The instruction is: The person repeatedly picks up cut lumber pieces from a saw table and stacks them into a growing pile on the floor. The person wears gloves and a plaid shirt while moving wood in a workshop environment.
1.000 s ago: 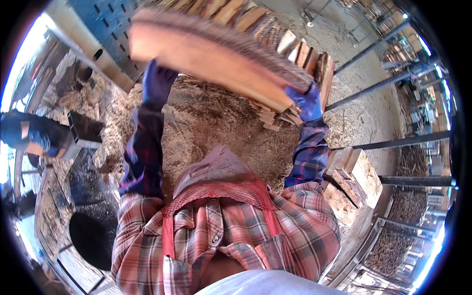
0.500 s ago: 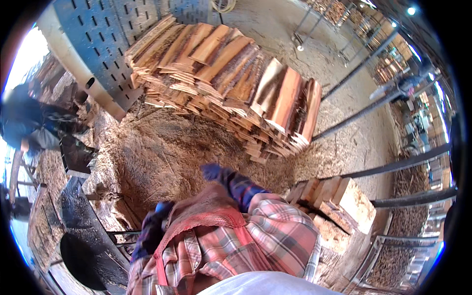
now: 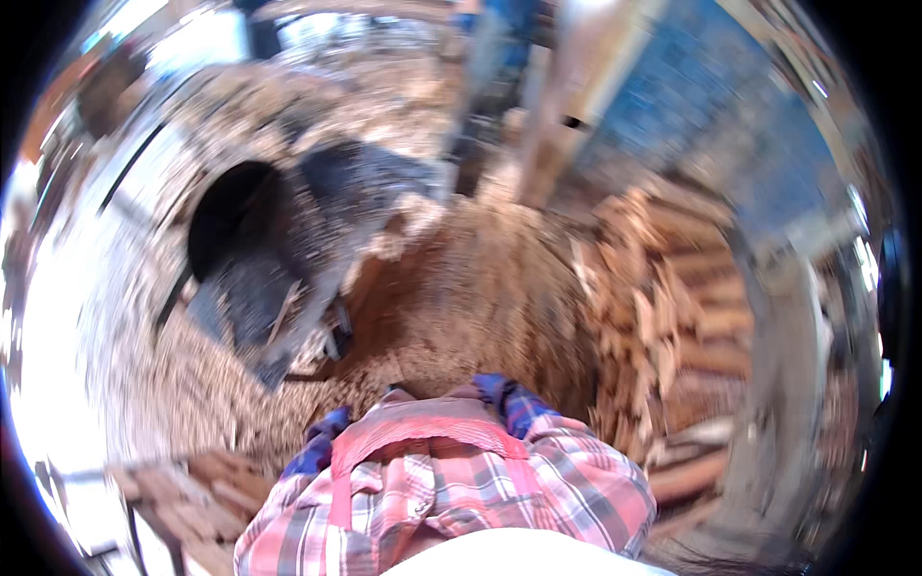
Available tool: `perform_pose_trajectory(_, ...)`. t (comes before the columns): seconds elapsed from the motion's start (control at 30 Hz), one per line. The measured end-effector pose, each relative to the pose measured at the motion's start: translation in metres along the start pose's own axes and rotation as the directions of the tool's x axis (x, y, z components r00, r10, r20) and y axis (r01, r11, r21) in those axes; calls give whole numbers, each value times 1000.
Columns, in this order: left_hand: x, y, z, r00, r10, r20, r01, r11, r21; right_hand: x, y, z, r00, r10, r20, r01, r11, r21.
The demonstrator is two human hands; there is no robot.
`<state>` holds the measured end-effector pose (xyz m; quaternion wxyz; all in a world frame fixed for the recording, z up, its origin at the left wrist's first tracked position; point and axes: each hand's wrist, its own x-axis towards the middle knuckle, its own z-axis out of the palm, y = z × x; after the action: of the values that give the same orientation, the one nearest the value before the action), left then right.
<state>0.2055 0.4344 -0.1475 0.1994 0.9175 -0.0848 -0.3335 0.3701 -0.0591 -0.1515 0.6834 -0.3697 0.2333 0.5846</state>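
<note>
My left hand [image 3: 336,420], in a blue glove, hangs low beside my apron; its fingers are blurred and partly hidden. My right hand [image 3: 490,386], gloved in blue too, is on the other side of the reddish-brown apron [image 3: 423,411], close to its edge. No object can be made out in either hand. Beyond my hands spreads sawdust-covered ground [image 3: 461,317]. To the right stands a long stack of split wooden boards [image 3: 706,322], nearer my right hand than my left.
A dark metal machine part [image 3: 254,307] with a round black opening [image 3: 240,216] stands left ahead. A blue slotted panel [image 3: 711,115] with a pale metal post [image 3: 567,125] rises ahead right. More boards [image 3: 206,494] lie at the lower left. Motion smears much of the view.
My view has swung left: the board stack and blue panel now sit at the right, and the dark machine part is ahead. The other person at the left is no longer distinguishable.
</note>
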Motion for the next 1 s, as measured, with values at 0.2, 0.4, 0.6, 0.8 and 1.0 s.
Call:
perform_pose_trajectory(0.2,-24,55,-40,930,-247,-274,167,944,-285,36,-60,44,872,-176,-456,-99,850,-517)
perform_pose_trajectory(0.4,-44,33,-54,843,-381,-379,244,899,-363,45,-101,153,838,-493,234,284,27,-958)
perform_pose_trajectory(0.6,-70,18,1,767,-505,-396,233,794,-562,68,-104,198,888,-457,-57,166,433,-886)
perform_pose_trajectory(0.8,-79,11,25,842,-505,-188,272,699,-661,31,-109,187,829,-351,435,267,-436,-859)
perform_pose_trajectory(1.0,-64,3,-2,867,-459,-192,261,748,-610,16,-106,196,920,-388,-60,52,271,-961)
